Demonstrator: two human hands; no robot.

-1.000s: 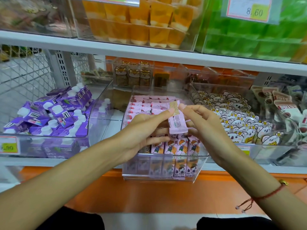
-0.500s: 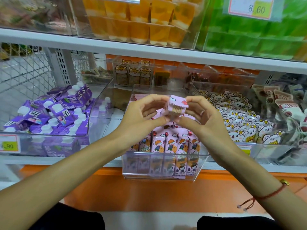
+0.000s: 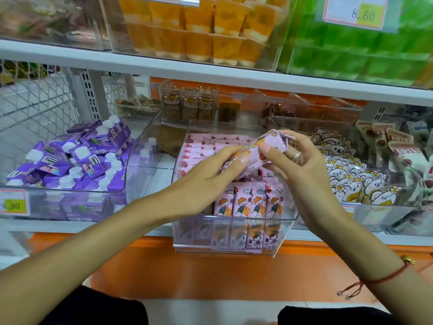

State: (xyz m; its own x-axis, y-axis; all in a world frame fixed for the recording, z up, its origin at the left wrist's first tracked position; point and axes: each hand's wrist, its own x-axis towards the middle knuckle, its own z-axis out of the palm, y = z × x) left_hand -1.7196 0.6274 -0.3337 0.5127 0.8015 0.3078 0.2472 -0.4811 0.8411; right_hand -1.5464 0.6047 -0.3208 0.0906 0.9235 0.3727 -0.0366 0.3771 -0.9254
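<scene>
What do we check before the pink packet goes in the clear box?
1. The left hand and right hand grip the pink packet: ok.
2. The packet is above the clear box: ok.
3. The front row of packets stands upright: ok.
4. A free gap for it in the box: cannot tell, the hands hide the middle.
5. The wrapper is whole: cannot tell.

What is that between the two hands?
A pink packet, held by the left hand and the right hand above the clear box, seen in the head view.
</scene>
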